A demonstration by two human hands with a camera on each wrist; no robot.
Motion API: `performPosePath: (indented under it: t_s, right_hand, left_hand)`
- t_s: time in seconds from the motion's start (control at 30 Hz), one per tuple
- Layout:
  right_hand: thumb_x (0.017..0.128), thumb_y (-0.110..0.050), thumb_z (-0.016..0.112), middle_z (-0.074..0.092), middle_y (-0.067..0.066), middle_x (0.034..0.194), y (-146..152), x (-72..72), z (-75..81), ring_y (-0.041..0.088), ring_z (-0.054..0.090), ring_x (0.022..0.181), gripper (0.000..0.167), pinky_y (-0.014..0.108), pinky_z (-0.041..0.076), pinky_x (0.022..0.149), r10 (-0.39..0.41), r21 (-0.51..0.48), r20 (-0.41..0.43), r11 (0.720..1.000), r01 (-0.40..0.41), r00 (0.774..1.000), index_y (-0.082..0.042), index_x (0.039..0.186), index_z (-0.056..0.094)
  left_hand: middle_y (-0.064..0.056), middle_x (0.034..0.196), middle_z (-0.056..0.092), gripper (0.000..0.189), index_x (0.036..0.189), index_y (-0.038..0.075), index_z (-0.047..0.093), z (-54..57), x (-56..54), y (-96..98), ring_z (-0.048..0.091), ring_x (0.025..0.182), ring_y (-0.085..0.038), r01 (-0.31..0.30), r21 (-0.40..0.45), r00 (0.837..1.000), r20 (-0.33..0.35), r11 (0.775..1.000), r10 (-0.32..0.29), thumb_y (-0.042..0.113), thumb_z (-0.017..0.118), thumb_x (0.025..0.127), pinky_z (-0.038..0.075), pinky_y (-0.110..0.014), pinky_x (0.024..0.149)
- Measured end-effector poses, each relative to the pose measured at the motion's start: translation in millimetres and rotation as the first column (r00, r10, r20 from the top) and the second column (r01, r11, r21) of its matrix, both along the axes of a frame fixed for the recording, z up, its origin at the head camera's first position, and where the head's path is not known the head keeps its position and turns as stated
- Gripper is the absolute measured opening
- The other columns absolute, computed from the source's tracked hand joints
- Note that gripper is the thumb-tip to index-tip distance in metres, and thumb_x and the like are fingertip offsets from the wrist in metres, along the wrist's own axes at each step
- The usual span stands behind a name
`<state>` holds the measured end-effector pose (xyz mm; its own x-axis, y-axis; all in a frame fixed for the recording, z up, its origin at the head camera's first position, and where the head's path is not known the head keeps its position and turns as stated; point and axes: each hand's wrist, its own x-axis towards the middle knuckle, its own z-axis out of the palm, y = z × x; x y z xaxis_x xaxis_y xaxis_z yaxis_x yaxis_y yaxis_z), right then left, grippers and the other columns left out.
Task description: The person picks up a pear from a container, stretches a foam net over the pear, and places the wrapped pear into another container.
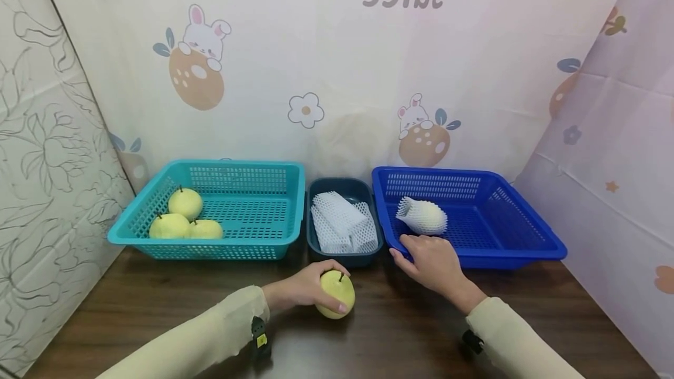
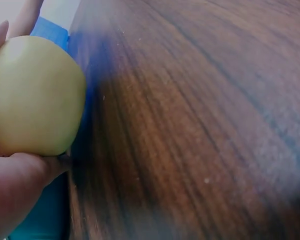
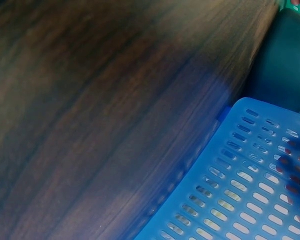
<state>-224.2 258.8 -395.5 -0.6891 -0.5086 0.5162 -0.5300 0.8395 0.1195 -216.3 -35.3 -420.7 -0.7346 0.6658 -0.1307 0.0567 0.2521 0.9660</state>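
Observation:
My left hand grips a yellow-green pear above the wooden table, thumb on the near side and fingers over the far side. The left wrist view shows the same pear between thumb and fingers. My right hand is over the front left corner of the blue basket, its fingers loosely bent near the rim. Just beyond it, a pear in a white foam net lies inside that basket. In the right wrist view the basket wall hides most of the hand.
A teal basket at the left holds several bare pears. Between the baskets stands a small dark container with white foam nets. A printed cloth hangs behind, and the wooden table lies in front.

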Motion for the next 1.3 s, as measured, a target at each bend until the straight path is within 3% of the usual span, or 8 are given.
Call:
performPosePath:
  t_s: [0.37,0.53,0.63,0.8,0.9,1.03,1.2,1.3]
  right_hand:
    - [0.09,-0.042,0.055,0.045,-0.003,0.057,-2.6,-1.6,-1.7,0.013,0.041,0.047,0.033,0.025,0.03,0.042,0.017,0.001,-0.034,1.0,-0.017,0.999,-0.013,0.075,0.054]
    - [0.089,-0.04,0.059,0.045,-0.005,0.058,-3.3,-1.5,2.6,0.011,0.041,0.049,0.029,0.025,0.032,0.043,0.011,0.003,0.036,1.0,-0.011,0.999,-0.014,0.076,0.056]
    - [0.092,-0.04,0.057,0.042,-0.008,0.059,-3.9,-0.1,10.3,0.009,0.04,0.052,0.028,0.026,0.034,0.047,-0.005,-0.005,0.162,1.0,0.006,0.987,-0.018,0.076,0.054]
    - [0.099,-0.043,0.045,0.038,-0.008,0.057,-10.3,0.5,29.2,0.009,0.04,0.051,0.035,0.029,0.035,0.049,-0.071,-0.049,0.367,0.994,0.095,0.927,-0.02,0.074,0.05]
    - [0.097,-0.039,0.051,0.041,-0.007,0.057,-19.1,-3.1,43.8,0.01,0.041,0.05,0.029,0.029,0.035,0.046,-0.104,-0.052,0.376,0.99,0.133,0.921,-0.017,0.078,0.055]
    - [0.09,-0.028,0.063,0.051,-0.007,0.062,-33.3,-13.7,64.8,0.009,0.045,0.052,0.015,0.027,0.037,0.044,-0.091,-0.033,0.333,0.994,0.108,0.939,-0.014,0.088,0.06]
    - [0.084,-0.024,0.07,0.061,0.001,0.076,-53.8,-30.4,83.3,0.015,0.052,0.063,0.02,0.03,0.045,0.051,-0.052,0.028,0.318,0.999,0.045,0.947,-0.009,0.095,0.062]
    - [0.081,-0.024,0.074,0.064,0.004,0.084,-66.7,-40.3,85.9,0.019,0.055,0.072,0.027,0.035,0.049,0.059,-0.031,0.094,0.326,0.996,0.0,0.945,-0.008,0.099,0.063]
  left_hand:
    - [-0.005,0.1,0.059,0.051,0.116,0.008,0.056,-2.8,3.8,-2.7,0.057,0.086,-0.018,-0.066,0.019,0.998,0.0,0.998,0.066,0.012,0.082,0.072,0.048,-0.032,0.074]
    - [-0.006,0.1,0.059,0.052,0.117,0.009,0.055,-5.6,2.5,-2.3,0.057,0.087,-0.018,-0.072,0.022,0.997,0.018,0.997,0.072,0.013,0.081,0.073,0.048,-0.031,0.075]
    - [-0.006,0.1,0.059,0.052,0.117,0.009,0.054,-6.7,2.3,-1.6,0.057,0.087,-0.018,-0.069,0.029,0.997,0.026,0.997,0.068,0.012,0.081,0.073,0.048,-0.031,0.075]
    - [-0.006,0.1,0.059,0.053,0.117,0.008,0.054,-7.9,2.2,0.1,0.057,0.087,-0.018,-0.062,0.04,0.998,0.033,0.997,0.061,0.011,0.081,0.072,0.048,-0.031,0.075]
    - [-0.006,0.101,0.059,0.053,0.118,0.008,0.054,-8.8,1.9,1.8,0.057,0.087,-0.018,-0.059,0.041,0.998,0.04,0.997,0.057,0.01,0.081,0.072,0.048,-0.031,0.075]
    - [-0.005,0.1,0.059,0.053,0.119,0.009,0.053,-8.1,2.0,4.2,0.057,0.087,-0.018,-0.053,0.031,0.998,0.045,0.998,0.052,0.01,0.08,0.074,0.048,-0.031,0.075]
    - [-0.006,0.101,0.058,0.052,0.12,0.009,0.052,-6.8,2.4,4.8,0.057,0.087,-0.019,-0.045,0.023,0.998,0.049,0.999,0.044,0.011,0.079,0.075,0.048,-0.032,0.075]
    - [-0.006,0.101,0.057,0.052,0.119,0.008,0.052,-6.2,3.1,4.0,0.056,0.087,-0.019,-0.045,0.025,0.998,0.051,0.999,0.044,0.01,0.078,0.075,0.048,-0.032,0.075]
